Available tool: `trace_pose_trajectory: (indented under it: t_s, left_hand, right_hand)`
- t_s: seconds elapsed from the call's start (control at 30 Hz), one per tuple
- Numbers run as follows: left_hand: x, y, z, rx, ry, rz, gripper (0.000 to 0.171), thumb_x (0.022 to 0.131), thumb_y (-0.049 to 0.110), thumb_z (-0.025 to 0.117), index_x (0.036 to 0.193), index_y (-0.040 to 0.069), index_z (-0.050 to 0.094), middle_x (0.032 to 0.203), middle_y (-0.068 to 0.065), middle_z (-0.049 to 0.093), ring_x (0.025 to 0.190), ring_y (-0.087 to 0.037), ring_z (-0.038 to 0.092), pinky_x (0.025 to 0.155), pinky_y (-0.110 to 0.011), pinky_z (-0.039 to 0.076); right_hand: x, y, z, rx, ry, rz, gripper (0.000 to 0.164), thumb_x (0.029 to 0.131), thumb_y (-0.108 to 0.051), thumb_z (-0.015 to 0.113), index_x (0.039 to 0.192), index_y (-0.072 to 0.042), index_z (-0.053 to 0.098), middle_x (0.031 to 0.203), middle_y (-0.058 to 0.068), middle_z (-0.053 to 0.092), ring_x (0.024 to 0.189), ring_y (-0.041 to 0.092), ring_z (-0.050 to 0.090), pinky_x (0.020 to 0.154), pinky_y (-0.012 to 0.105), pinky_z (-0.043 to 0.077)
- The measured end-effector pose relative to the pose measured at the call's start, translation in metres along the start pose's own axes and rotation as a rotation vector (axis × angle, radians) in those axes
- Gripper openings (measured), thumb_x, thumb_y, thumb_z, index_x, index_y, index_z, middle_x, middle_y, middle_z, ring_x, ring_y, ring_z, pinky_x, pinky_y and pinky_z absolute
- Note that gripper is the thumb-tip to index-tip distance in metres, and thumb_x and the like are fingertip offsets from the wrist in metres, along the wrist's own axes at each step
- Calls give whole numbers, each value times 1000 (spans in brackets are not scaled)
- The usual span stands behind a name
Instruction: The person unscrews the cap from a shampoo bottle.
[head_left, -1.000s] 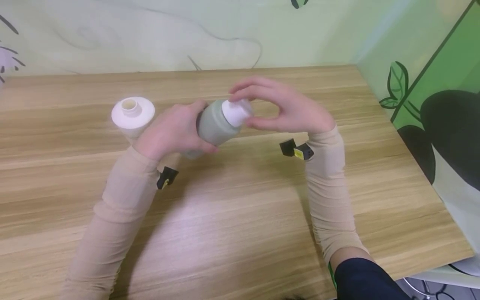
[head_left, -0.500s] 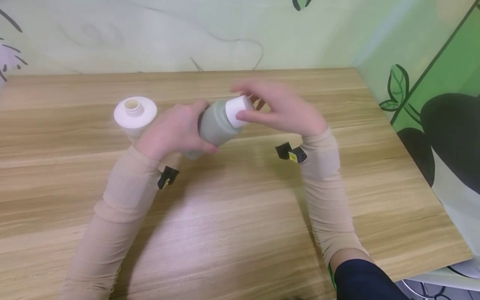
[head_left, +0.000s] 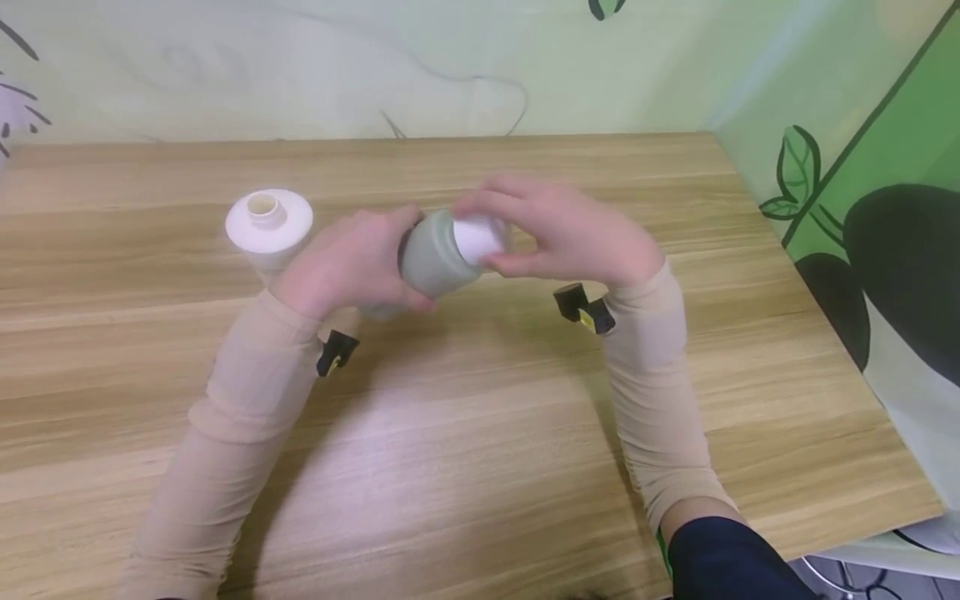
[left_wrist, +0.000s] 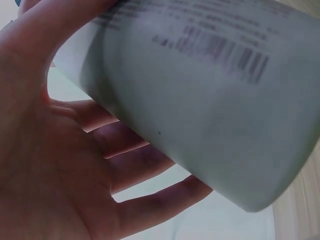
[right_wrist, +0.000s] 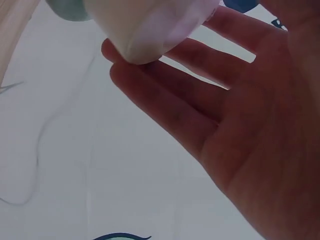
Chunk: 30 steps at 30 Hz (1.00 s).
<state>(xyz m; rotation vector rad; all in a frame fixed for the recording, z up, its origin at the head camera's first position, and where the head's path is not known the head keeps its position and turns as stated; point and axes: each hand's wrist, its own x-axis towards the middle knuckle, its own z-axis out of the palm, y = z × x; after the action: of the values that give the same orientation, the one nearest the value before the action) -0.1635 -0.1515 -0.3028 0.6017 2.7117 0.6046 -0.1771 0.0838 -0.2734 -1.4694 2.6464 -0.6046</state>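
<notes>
My left hand (head_left: 348, 262) grips a grey-green bottle (head_left: 437, 258) round its body, tilted with its top to the right. Printed text and a barcode show on the bottle (left_wrist: 200, 105) in the left wrist view. On its top sits a white cap (head_left: 477, 239). My right hand (head_left: 573, 232) holds that cap between thumb and fingers; in the right wrist view the fingers lie against the cap (right_wrist: 145, 30). Behind my left wrist stands a white bottle (head_left: 288, 223) with an open neck, its lower part partly hidden by the hand.
A wood-grain table (head_left: 465, 433) lies beneath both arms. At its back stands a pale green wall (head_left: 337, 75), and a painted wall with leaf shapes (head_left: 798, 171) is on the right. Small black devices (head_left: 337, 352) are fixed at both wrists.
My right hand loosens, turns and takes the white cap again, shifting slightly about it. The left hand and the grey-green bottle stay nearly in place.
</notes>
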Motion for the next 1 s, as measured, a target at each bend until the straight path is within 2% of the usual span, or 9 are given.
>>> trace_pose_trajectory:
  t_s: [0.17,0.33,0.5,0.63,0.73,0.87,1.0]
  left_hand:
    - [0,2,1,0,1,13,82,63,38,85,132,11,48,110,-12,67,94,-30,65,83,-46,53]
    - [1,4,2,-19,22,22,86,63,38,85,134,9,47,111,-13,66,96,-31,65,84,-47,53]
    - [3,7,5,-99,47,10,87,64,39,84,134,6,45,116,-15,65,101,-32,64,89,-49,53]
    - [8,12,10,-196,93,15,90,64,36,85,136,4,43,123,-16,63,107,-32,63,94,-48,51]
    - [12,18,15,-249,125,23,91,64,36,86,137,3,42,125,-15,62,109,-31,62,95,-47,50]
    - [18,24,19,-309,129,27,93,63,35,87,138,5,42,127,-12,61,112,-28,60,98,-46,49]
    - [33,34,20,-399,139,36,91,63,35,88,138,10,43,128,-7,60,113,-24,58,98,-44,49]
  right_hand:
    - [-4,-3,-2,-26,4,-27,49,86,-15,70,131,-5,55,125,14,59,112,27,59,97,39,51]
    - [-13,4,-8,37,28,7,51,86,-12,70,134,-7,53,130,13,56,116,26,56,101,41,48]
    - [-31,22,-21,122,129,124,58,83,-6,70,137,-6,50,133,16,50,115,27,51,99,45,45]
    - [-49,37,-30,142,224,223,58,80,1,71,135,-4,52,130,15,49,111,17,47,94,34,45]
    - [-60,46,-31,217,277,279,57,80,6,70,133,-3,52,130,12,50,112,9,45,100,30,46]
    - [-65,59,-25,330,306,384,58,81,5,68,135,-4,50,133,12,53,115,8,48,110,40,43]
    - [-68,75,-20,389,299,460,62,81,2,69,138,-4,47,136,15,51,122,17,49,115,43,36]
